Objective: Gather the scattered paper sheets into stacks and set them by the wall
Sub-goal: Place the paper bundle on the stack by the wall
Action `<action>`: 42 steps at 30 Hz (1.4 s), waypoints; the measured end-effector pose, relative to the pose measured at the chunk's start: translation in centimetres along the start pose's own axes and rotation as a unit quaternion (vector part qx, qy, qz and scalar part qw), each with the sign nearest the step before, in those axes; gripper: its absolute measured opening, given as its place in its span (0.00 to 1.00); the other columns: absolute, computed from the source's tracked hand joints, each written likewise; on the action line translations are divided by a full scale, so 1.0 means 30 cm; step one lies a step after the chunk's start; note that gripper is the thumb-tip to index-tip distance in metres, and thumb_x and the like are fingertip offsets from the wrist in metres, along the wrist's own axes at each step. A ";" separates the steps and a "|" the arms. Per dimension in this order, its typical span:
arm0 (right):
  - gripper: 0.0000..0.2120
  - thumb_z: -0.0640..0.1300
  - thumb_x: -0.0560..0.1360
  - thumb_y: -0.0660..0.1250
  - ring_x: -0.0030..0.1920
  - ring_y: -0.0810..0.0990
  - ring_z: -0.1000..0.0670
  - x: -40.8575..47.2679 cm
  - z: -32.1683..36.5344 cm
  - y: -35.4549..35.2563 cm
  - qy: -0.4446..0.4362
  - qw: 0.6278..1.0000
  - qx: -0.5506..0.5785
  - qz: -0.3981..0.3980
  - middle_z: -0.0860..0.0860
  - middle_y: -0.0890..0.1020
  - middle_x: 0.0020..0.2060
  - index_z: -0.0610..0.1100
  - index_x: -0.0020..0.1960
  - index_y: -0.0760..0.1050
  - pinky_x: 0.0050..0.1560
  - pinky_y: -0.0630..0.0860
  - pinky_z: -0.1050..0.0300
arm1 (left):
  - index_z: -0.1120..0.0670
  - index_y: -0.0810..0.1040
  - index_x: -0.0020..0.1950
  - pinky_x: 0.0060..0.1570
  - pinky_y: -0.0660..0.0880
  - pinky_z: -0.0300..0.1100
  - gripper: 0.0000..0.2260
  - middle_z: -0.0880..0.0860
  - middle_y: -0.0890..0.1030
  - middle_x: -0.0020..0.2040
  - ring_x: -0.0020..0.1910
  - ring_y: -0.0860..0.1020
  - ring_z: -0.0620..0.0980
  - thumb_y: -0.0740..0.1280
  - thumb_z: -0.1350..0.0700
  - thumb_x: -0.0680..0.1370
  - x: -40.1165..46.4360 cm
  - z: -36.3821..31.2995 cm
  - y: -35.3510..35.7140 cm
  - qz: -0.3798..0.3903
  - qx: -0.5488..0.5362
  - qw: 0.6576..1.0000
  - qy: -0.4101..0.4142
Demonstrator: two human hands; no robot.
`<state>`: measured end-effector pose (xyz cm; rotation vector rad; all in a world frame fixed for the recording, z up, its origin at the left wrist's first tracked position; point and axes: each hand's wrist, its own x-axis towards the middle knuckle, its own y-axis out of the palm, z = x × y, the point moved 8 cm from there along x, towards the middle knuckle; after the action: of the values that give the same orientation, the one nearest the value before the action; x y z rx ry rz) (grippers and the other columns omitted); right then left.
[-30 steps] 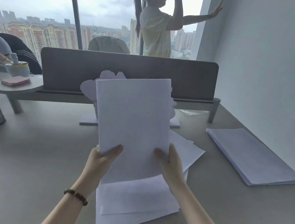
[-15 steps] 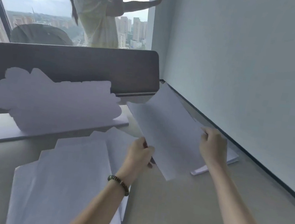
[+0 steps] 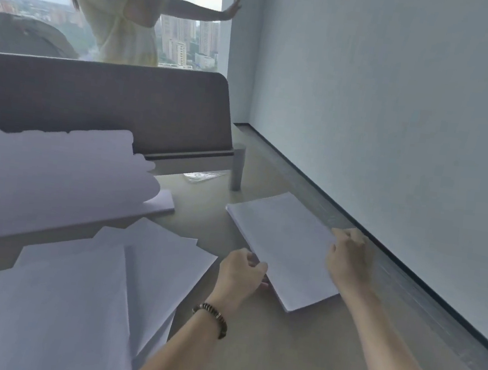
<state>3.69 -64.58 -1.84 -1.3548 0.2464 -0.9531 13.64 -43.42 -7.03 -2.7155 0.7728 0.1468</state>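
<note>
Two bare hands are at a squared-up stack of white paper [image 3: 283, 245] that lies flat on the desk [image 3: 292, 360], close beside the wall [image 3: 399, 111] with a narrow strip of desk between them. The left hand [image 3: 239, 273], a dark beaded bracelet [image 3: 211, 319] on its wrist, is at the stack's edge farthest from the wall, fingers curled in together against the near corner; whether they pinch the sheets or only press on them I cannot tell. The right hand [image 3: 348, 253] is on the stack's wall-side edge, fingers bent and closed down over that edge. Well away from the wall, loose sheets [image 3: 100, 290] lie overlapping and fanned across the desk, not yet gathered. Beyond them, farther from the wall again, stands a pale cut-out shape on a flat base [image 3: 53, 173]. A grey divider screen [image 3: 108, 100] runs along the back of the desk and stops short of the wall, and behind it another person [image 3: 119, 15] stands at the window with one palm against the wall's end.
</note>
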 end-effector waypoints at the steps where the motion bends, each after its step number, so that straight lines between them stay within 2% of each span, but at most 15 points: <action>1: 0.13 0.34 0.77 0.64 0.54 0.80 0.37 -0.020 0.034 -0.008 -0.011 1.000 0.012 -0.005 0.38 0.81 0.55 0.36 0.60 0.80 0.55 0.76 0.44 | 0.54 0.77 0.43 0.47 0.84 0.51 0.04 0.52 0.86 0.41 0.36 0.87 0.52 0.68 0.60 0.77 -0.010 -0.004 -0.007 0.000 0.012 1.000 0.005; 3: 0.12 0.38 0.79 0.64 0.53 0.81 0.39 -0.070 0.120 -0.031 -0.034 0.998 0.047 -0.015 0.40 0.83 0.54 0.38 0.59 0.82 0.53 0.76 0.47 | 0.54 0.76 0.49 0.47 0.84 0.48 0.02 0.51 0.83 0.45 0.38 0.87 0.52 0.66 0.61 0.79 -0.042 -0.016 -0.036 -0.006 0.032 0.999 0.018; 6: 0.10 0.43 0.81 0.63 0.46 0.83 0.42 -0.176 0.281 -0.068 -0.070 0.993 0.094 0.009 0.44 0.85 0.47 0.42 0.53 0.82 0.43 0.75 0.54 | 0.55 0.75 0.59 0.46 0.83 0.43 0.08 0.52 0.80 0.50 0.39 0.87 0.53 0.64 0.60 0.80 -0.098 -0.014 -0.108 -0.012 0.045 0.999 0.025; 8: 0.11 0.46 0.81 0.62 0.47 0.83 0.42 -0.263 0.391 -0.085 -0.088 0.988 0.112 0.057 0.47 0.86 0.46 0.45 0.52 0.82 0.43 0.75 0.54 | 0.55 0.76 0.59 0.47 0.82 0.46 0.09 0.53 0.80 0.49 0.43 0.86 0.55 0.64 0.58 0.79 -0.144 -0.001 -0.185 -0.026 0.059 0.997 0.033; 11: 0.15 0.56 0.80 0.60 0.51 0.83 0.40 -0.378 0.527 -0.042 -0.109 0.975 0.115 0.157 0.48 0.86 0.46 0.47 0.51 0.79 0.44 0.74 0.52 | 0.53 0.76 0.62 0.41 0.74 0.37 0.13 0.51 0.81 0.54 0.50 0.80 0.51 0.64 0.55 0.79 -0.218 0.028 -0.330 -0.068 0.122 0.989 0.039; 12: 0.18 0.60 0.79 0.59 0.52 0.82 0.40 -0.418 0.572 -0.013 -0.121 0.969 0.102 0.191 0.48 0.85 0.47 0.47 0.52 0.78 0.46 0.75 0.51 | 0.53 0.75 0.64 0.42 0.72 0.36 0.14 0.51 0.80 0.57 0.52 0.78 0.50 0.63 0.54 0.79 -0.249 0.040 -0.388 -0.083 0.138 0.986 0.037; 14: 0.24 0.66 0.76 0.56 0.56 0.82 0.41 -0.496 0.647 0.042 -0.131 0.958 0.066 0.247 0.47 0.85 0.52 0.49 0.55 0.77 0.50 0.77 0.49 | 0.54 0.74 0.68 0.54 0.73 0.40 0.16 0.54 0.79 0.64 0.60 0.77 0.52 0.62 0.54 0.80 -0.315 0.074 -0.514 -0.114 0.174 0.977 0.038; 16: 0.29 0.70 0.76 0.55 0.60 0.81 0.42 -0.560 0.713 0.068 -0.137 0.954 0.034 0.265 0.46 0.84 0.57 0.48 0.60 0.75 0.53 0.76 0.50 | 0.55 0.72 0.69 0.60 0.71 0.44 0.17 0.56 0.76 0.66 0.66 0.73 0.56 0.61 0.54 0.81 -0.387 0.124 -0.654 -0.149 0.224 0.963 0.027; 20: 0.37 0.74 0.75 0.53 0.69 0.72 0.40 -0.632 0.793 0.069 -0.123 0.953 0.023 0.275 0.42 0.75 0.67 0.48 0.71 0.68 0.62 0.71 0.48 | 0.54 0.68 0.65 0.66 0.66 0.57 0.20 0.61 0.74 0.64 0.67 0.67 0.63 0.57 0.41 0.80 -0.527 0.270 -0.937 -0.205 0.398 0.889 -0.093; 24: 0.40 0.75 0.74 0.54 0.71 0.68 0.39 -0.676 0.881 0.086 -0.134 0.950 0.003 0.283 0.41 0.71 0.71 0.50 0.75 0.64 0.65 0.67 0.47 | 0.52 0.66 0.70 0.73 0.54 0.65 0.28 0.69 0.66 0.73 0.73 0.60 0.67 0.53 0.35 0.79 -0.640 0.432 -1.087 -0.204 0.440 0.847 -0.216; 28: 0.36 0.71 0.71 0.63 0.71 0.68 0.39 -0.701 0.955 0.109 -0.170 0.941 -0.018 0.291 0.45 0.72 0.70 0.51 0.71 0.69 0.66 0.67 0.48 | 0.52 0.61 0.75 0.74 0.50 0.65 0.31 0.71 0.56 0.77 0.76 0.53 0.70 0.52 0.33 0.79 -0.668 0.490 -1.097 -0.193 0.414 0.861 -0.226; 33: 0.35 0.58 0.70 0.73 0.71 0.71 0.44 -0.718 1.025 0.131 -0.206 0.918 0.066 0.332 0.52 0.74 0.71 0.53 0.74 0.69 0.67 0.68 0.53 | 0.53 0.65 0.69 0.68 0.63 0.53 0.27 0.62 0.69 0.68 0.69 0.64 0.63 0.56 0.36 0.79 -0.657 0.441 -1.129 -0.215 0.352 0.891 -0.187; 37: 0.33 0.45 0.71 0.73 0.72 0.71 0.47 -0.736 1.044 0.129 -0.193 0.900 0.151 0.360 0.52 0.75 0.70 0.50 0.75 0.69 0.67 0.69 0.56 | 0.55 0.67 0.64 0.63 0.68 0.51 0.21 0.59 0.75 0.64 0.67 0.66 0.62 0.59 0.41 0.79 -0.624 0.426 -1.144 -0.217 0.308 0.912 -0.164; 39: 0.32 0.45 0.72 0.72 0.71 0.74 0.49 -0.747 1.046 0.128 -0.164 0.894 0.192 0.371 0.50 0.76 0.69 0.49 0.75 0.68 0.65 0.70 0.58 | 0.56 0.68 0.63 0.62 0.69 0.50 0.19 0.58 0.75 0.64 0.67 0.66 0.62 0.60 0.43 0.79 -0.612 0.425 -1.142 -0.217 0.297 0.915 -0.163; 42: 0.28 0.51 0.69 0.71 0.68 0.76 0.49 -0.750 1.042 0.145 -0.113 0.878 0.266 0.381 0.52 0.78 0.68 0.51 0.69 0.72 0.68 0.74 0.49 | 0.56 0.67 0.64 0.63 0.67 0.50 0.19 0.58 0.74 0.66 0.70 0.65 0.62 0.60 0.45 0.80 -0.599 0.421 -1.124 -0.214 0.302 0.913 -0.170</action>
<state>12.12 -26.97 -5.95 -0.7312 0.2820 -0.1588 16.05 -3.27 -6.61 -2.1115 0.0782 0.2252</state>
